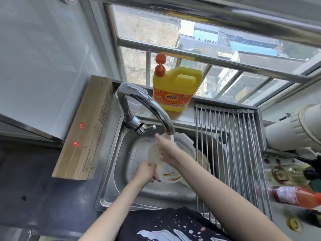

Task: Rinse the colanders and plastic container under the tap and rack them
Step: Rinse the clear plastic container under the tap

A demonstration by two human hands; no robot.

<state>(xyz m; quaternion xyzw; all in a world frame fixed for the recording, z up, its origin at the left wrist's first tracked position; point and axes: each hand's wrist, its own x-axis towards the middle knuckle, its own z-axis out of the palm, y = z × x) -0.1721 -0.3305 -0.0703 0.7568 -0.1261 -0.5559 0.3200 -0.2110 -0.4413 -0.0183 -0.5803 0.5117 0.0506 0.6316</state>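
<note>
The sink [121, 171] is filling the lower middle of the frame, and you are standing square to it with both arms reaching up into the basin. To the right of the basin, the roll-up rack [231, 153] of steel rods is lying across the sink's right part, rods running up and down the frame. That is the relation your coming move is turning on, as I judge it: the rack is sitting to the right of both hands, and your right arm is the nearer one to it.

The tap [147, 105] is arching from upper left down toward centre, and water is running from its spout onto the work. Under that stream you are holding a pale, translucent plastic container [156, 153], tilted, its long axis running from lower right up toward the spout. More pale pieces are lying beneath and to the right of it in the basin; whether those are the colanders I cannot tell through the blur.

Your left hand [147, 171] is gripping the container's lower rim, fingers curled around the edge. Your right hand [165, 148] is lying on the container's upper part with fingers stretched toward the stream, seemingly rubbing; it is motion-blurred. So the container is sitting between your hands, just under the spout.
</note>
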